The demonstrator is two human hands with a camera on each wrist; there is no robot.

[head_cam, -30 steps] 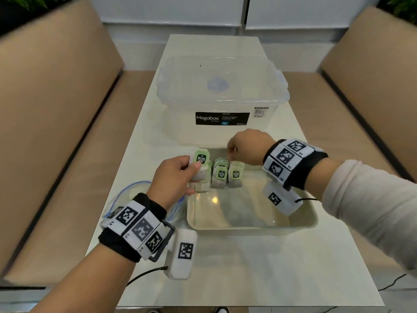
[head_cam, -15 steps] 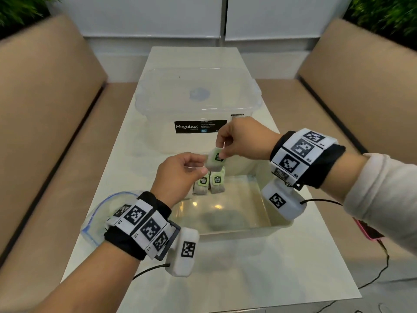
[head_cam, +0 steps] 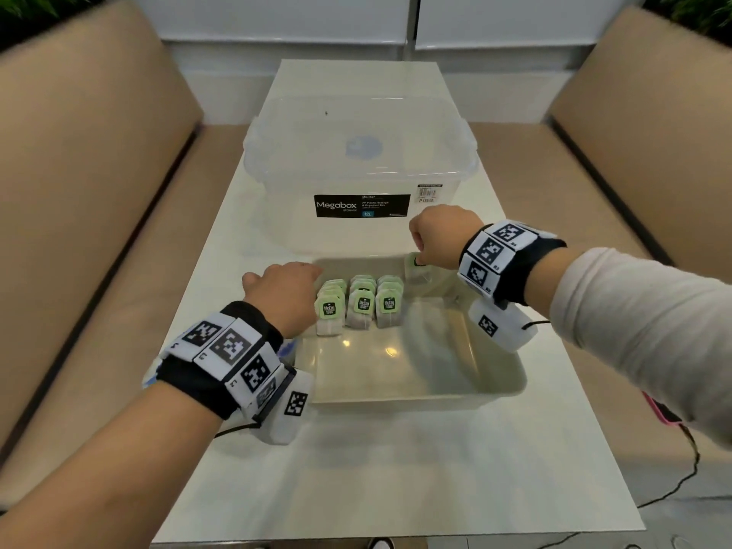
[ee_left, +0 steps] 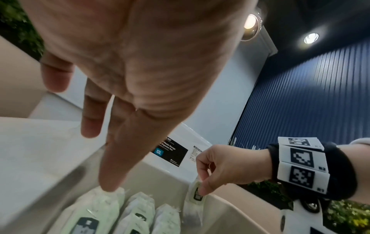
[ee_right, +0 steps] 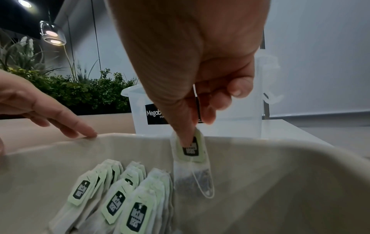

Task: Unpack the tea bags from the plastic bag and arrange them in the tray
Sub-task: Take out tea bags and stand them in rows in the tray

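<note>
One tea bag [ee_right: 192, 164] | pinched below right hand [head_cam: 443, 235] | over tray [head_cam: 495, 390]

left hand [head_cam: 283, 297] flat, right hand [head_cam: 443, 235] pinching

Your tea bags [head_cam: 362, 301] are whitish paper with pale green tags, each tag printed with a dark label in white lettering. The one you're holding, the held tea bag [ee_right: 193, 164], shows dark leaves through its paper. Your tray [head_cam: 416, 394] is a plain glossy cream, and the desk [head_cam: 396, 469] under it is glossy white. The storage box [head_cam: 360, 152] is clear with a black sticker in white text and a small blue patch. Your wristbands [head_cam: 225, 358] are black with white squares of black blocky code patterns. The benches [head_cam: 79, 192] are tan, your sleeve [head_cam: 641, 311] off-white.
</note>
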